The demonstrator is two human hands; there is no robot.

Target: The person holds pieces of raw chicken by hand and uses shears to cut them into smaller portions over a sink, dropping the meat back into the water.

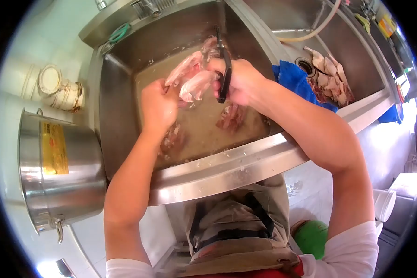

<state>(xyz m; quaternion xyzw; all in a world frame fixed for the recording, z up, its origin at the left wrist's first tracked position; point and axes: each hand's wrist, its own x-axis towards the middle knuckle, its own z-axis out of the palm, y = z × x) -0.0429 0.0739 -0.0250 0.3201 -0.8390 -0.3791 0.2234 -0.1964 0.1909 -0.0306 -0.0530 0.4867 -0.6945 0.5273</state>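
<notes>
Over the murky water of the left sink basin [118, 92], my left hand [158, 104] is closed on the near left end of a raw, pale pink poultry piece [186, 69]. My right hand [238, 81] grips black-handled scissors [225, 74] at the far right side of the same meat. Their dark tip points away from me, and the meat partly hides the blades. Below my hands, more raw meat [230, 116] lies in the water, and another reddish chunk [173, 139] shows beside my left wrist.
The right sink basin [366, 76] holds pale poultry pieces [331, 76] near its drain. A blue cloth [299, 83] drapes over the divider, and a hose [312, 33] crosses behind. A large steel pot [81, 153] stands at left, below stained white containers [62, 88].
</notes>
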